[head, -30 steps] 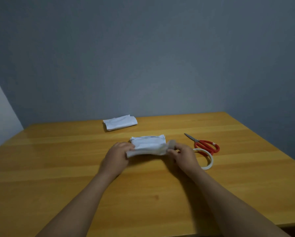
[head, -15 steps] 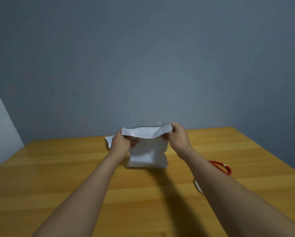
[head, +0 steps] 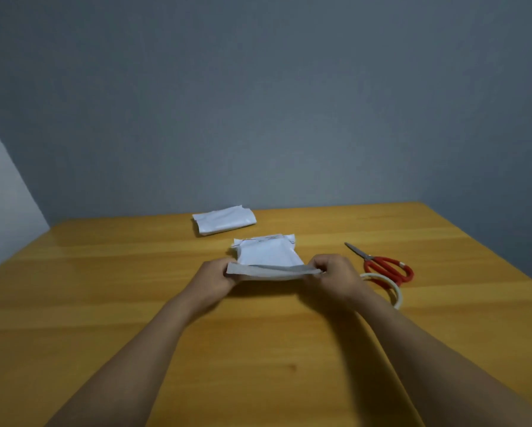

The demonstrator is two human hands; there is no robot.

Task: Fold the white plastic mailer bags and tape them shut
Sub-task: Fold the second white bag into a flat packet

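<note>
I am pinching the near edge of a white bag (head: 269, 257) with both grips. My left grip (head: 217, 277) is curling round its near left corner, and my right grip (head: 335, 274) is curling round its near right corner, so neither is spread. The edge is stretching taut between them and riding just above the table (head: 104, 288), throwing a dark shadow under it. The bag's far end is lying flat on the wood near the middle of the table, and a narrow folded band with faint print, too small to read, is showing across it. A folded bag (head: 224, 220) is resting farther back, apart from the first and close to the grey wall (head: 258, 103). Red-handled scissors (head: 384, 268) are lying to my right with the blades pointing away to the left. A tape roll (head: 394, 291) is sitting just beside my right wrist, touching or overlapping the scissor handles.
</note>
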